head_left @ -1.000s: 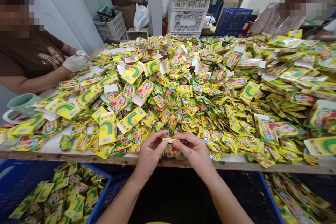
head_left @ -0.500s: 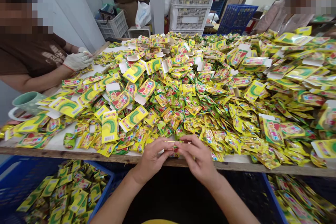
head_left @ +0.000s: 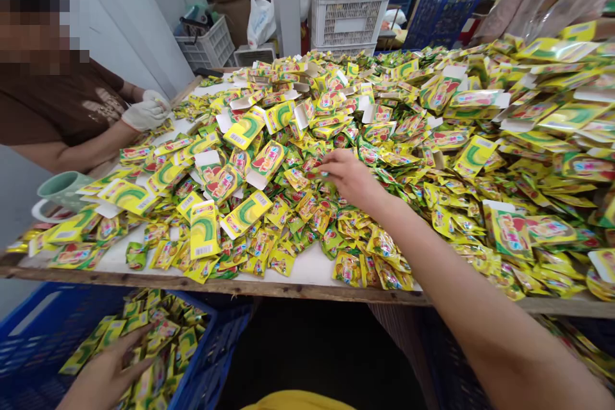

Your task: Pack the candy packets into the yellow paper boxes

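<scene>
My left hand (head_left: 108, 368) is low on the left, over the blue crate (head_left: 33, 333) of filled small yellow boxes (head_left: 113, 333). Its fingers are spread, and it holds nothing that I can see. My right hand (head_left: 355, 179) reaches out over the heap on the table. Its fingers are bent together at the small yellow-green sachets (head_left: 319, 214); what lies between the fingertips is hidden. Left of this hand lie yellow cartons with white flaps, among them an upright-lying carton (head_left: 204, 230) and a slanted carton (head_left: 246, 213).
A wooden table edge (head_left: 298, 293) runs in front of me. At left stand a pale green mug (head_left: 62, 192) and a co-worker with white-gloved hands (head_left: 147, 112). Another person sits at far right. Stacked white crates (head_left: 350, 19) and a blue basket (head_left: 442, 19) are behind the table.
Both hands were together at the table edge around a small carton. My left hand has moved down left to the crate and opened; my right hand has moved forward into the sachets.
</scene>
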